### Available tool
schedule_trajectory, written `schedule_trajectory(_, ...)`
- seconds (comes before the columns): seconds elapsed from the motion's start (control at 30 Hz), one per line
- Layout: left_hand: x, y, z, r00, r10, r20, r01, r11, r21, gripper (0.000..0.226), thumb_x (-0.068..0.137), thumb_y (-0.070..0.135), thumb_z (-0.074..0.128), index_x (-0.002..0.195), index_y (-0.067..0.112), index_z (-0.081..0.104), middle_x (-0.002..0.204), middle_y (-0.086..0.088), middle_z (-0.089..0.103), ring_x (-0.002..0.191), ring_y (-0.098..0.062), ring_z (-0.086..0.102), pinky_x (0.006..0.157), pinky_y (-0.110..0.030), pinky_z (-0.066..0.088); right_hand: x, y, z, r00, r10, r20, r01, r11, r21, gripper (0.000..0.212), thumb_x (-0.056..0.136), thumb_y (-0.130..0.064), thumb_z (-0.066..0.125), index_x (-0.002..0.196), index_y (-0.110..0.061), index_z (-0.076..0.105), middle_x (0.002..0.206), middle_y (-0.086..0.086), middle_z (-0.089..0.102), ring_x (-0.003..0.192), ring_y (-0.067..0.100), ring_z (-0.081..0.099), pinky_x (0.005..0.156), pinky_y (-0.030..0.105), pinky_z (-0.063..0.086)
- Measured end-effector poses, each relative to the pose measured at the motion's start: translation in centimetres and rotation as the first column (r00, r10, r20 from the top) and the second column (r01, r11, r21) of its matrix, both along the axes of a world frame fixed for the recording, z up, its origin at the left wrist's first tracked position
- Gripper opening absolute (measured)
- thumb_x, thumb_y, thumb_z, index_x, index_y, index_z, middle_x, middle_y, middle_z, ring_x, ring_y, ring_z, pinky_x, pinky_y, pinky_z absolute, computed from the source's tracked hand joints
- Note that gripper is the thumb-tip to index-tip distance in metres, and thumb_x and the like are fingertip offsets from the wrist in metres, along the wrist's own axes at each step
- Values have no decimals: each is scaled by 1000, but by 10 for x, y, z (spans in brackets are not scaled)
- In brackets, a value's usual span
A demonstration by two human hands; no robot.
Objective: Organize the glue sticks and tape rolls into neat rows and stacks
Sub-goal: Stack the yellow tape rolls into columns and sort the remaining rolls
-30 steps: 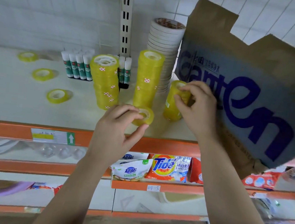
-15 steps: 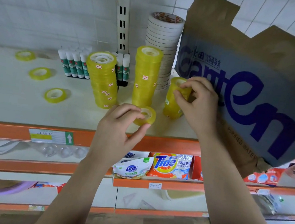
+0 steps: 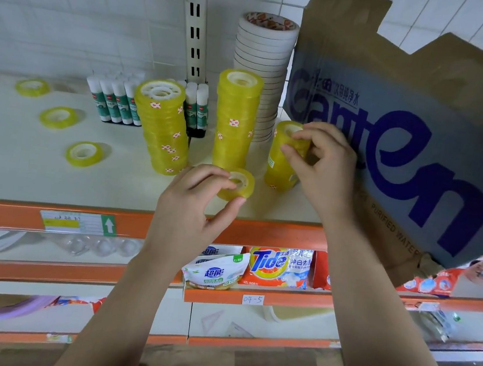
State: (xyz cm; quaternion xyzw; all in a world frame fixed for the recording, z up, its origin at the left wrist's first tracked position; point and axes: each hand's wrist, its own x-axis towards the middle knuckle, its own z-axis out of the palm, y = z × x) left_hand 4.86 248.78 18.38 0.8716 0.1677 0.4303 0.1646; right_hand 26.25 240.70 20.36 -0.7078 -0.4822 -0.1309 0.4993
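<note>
A single yellow tape roll (image 3: 239,186) is pinched between the curled thumb and fingertips of the left hand (image 3: 198,205), just above the shelf (image 3: 36,182). It is held near the shelf's orange front edge (image 3: 258,236), at the foot of the tall stack (image 3: 234,121) of yellow rolls. The right hand (image 3: 325,170) is curled round the top roll (image 3: 282,136) of a short stack (image 3: 280,169) of yellow tape, with the thumb on the near side and the fingers over the rim. This stack is set toward the right end of the shelf, just beside a large cardboard box (image 3: 408,127) printed in blue. A leaning stack (image 3: 164,130) of yellow rolls is seen left of the tall one, its top tilted to the left. Behind the tall stack, toward the tiled back wall, a tower of white tape rolls (image 3: 262,63) is piled higher than the rest. Glue sticks (image 3: 116,100) with green labels are lined upright in a row at the back of the shelf. A few more sticks (image 3: 196,107) are partly hidden between the leaning stack and the tall one. Three loose yellow rolls (image 3: 58,117) are left lying flat, well apart, across the left half of the shelf. Detergent packets (image 3: 275,266) are shown on the lower shelf beneath the hands.
</note>
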Motion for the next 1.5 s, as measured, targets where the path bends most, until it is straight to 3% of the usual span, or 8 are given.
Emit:
schedule_trajectory(0.2, 3, -1, 2, 1000, -4, -3, 4, 1000, 13, 24, 89, 31, 63, 92, 9, 73, 101, -3, 68, 94, -21, 64, 80, -35, 52, -3, -7, 2, 1000, 19, 7, -19, 999, -41, 34, 83, -28, 72, 109, -7, 71, 122, 4, 60, 113, 17, 58, 88, 44, 54)
schedule_trajectory(0.47, 19, -7, 13, 998, -16, 66, 14, 999, 30, 20, 89, 28, 67, 93, 9, 73, 101, -3, 68, 94, -19, 64, 78, -38, 53, -17, -30, -15, 999, -46, -16, 46, 998, -45, 39, 88, -21, 61, 126, -15, 53, 119, 1, 54, 101, 21, 60, 82, 46, 53)
schedule_trajectory(0.67, 44, -13, 27, 994, -43, 100, 38, 998, 51, 20, 89, 24, 67, 94, 5, 72, 102, -6, 68, 95, -22, 65, 80, -37, 53, -26, -47, -30, 998, -43, -56, 32, 982, -184, 30, 86, -7, 65, 115, -9, 59, 106, -5, 54, 97, 20, 58, 83, 39, 51)
schedule_trajectory(0.8, 67, -12, 40, 994, -51, 96, 44, 996, 72, 17, 90, 19, 67, 97, 4, 71, 105, -7, 67, 96, -23, 65, 84, -32, 51, -25, -51, -37, 997, -67, -47, 52, 960, -275, 23, 87, -9, 63, 110, -11, 61, 106, -1, 60, 98, 21, 59, 83, 38, 52)
schedule_trajectory(1.03, 112, 2, 49, 1000, -15, 18, 12, 989, 147, 19, 90, 17, 63, 99, 1, 69, 104, -14, 65, 92, -32, 64, 78, -38, 52, -23, -49, -44, 992, -113, 51, 122, 956, -267, 12, 85, -18, 58, 90, -10, 65, 88, 3, 64, 82, 21, 59, 68, 30, 50)
schedule_trajectory(1.3, 120, 7, 39, 999, -10, -37, 12, 997, 70, 36, 90, 30, 46, 96, 1, 67, 103, -15, 63, 90, -34, 62, 74, -44, 54, -22, -52, -47, 991, -127, 41, 133, 958, -252, 10, 86, -18, 59, 84, -11, 65, 83, 0, 64, 75, 15, 57, 65, 23, 45)
schedule_trajectory(1.4, 118, 6, 40, 999, -13, -40, 15, 998, 54, 32, 90, 28, 51, 97, 2, 67, 105, -14, 62, 91, -32, 63, 72, -43, 54, -22, -51, -47, 990, -137, 36, 142, 960, -240, 12, 85, -20, 57, 80, -11, 64, 79, -2, 61, 71, 13, 53, 62, 17, 37)
schedule_trajectory(1.5, 116, 5, 40, 999, -4, -44, 5, 1000, 27, 26, 87, 24, 62, 100, 3, 67, 111, -13, 62, 93, -32, 64, 73, -40, 54, -22, -51, -48, 990, -137, 30, 140, 960, -244, 13, 85, -21, 57, 80, -11, 64, 79, -2, 61, 73, 14, 54, 62, 21, 39)
